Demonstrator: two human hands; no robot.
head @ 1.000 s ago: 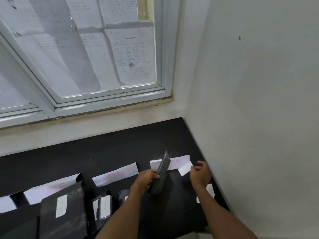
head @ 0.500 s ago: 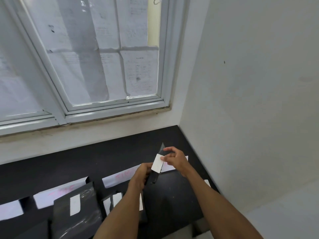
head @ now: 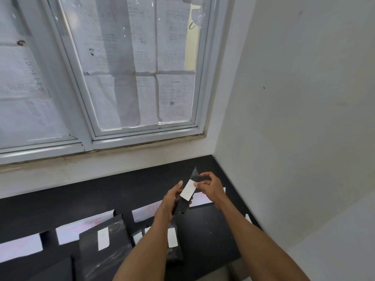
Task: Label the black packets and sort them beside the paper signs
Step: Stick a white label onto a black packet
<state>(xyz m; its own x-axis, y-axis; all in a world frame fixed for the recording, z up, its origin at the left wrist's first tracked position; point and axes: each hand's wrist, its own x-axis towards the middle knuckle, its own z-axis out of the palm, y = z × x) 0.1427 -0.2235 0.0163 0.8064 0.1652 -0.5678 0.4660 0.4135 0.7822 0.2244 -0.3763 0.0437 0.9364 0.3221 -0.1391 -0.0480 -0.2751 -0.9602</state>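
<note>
Black packet [head: 181, 207]: thin, flat, glossy plastic, tapering to a pointed upper corner that looks half see-through against the counter. It is held tilted in the air above the right part of the counter, in front of the rightmost paper sign [head: 204, 199].

Left hand [head: 170, 199]: fingers curled round the packet's lower half, thumb lying straight up along its edge.

Right hand [head: 212, 188]: thumb and forefinger pinch the upper right corner of a white label [head: 187, 192]. The label is a small, matt rectangle with rounded corners, lying against the packet's face. How far it has stuck down I cannot tell.

Counter [head: 121, 189]: black, smooth, dull sheen, set into the corner below a window.

Paper signs [head: 85, 227]: white strips in a row along the counter, with faint pink writing too blurred to read. The forearms hide part of the middle ones.

Large packet [head: 113, 258]: crinkled shiny film with an upright white label, lying just in front of the second sign. A smaller labelled packet [head: 172, 240] lies beside it, partly under the left forearm.

Window [head: 203, 98]: pale metal frame, with sheets of printed paper over the glass.

Wall [head: 294, 98]: plain, whitish, faintly scuffed.
</note>
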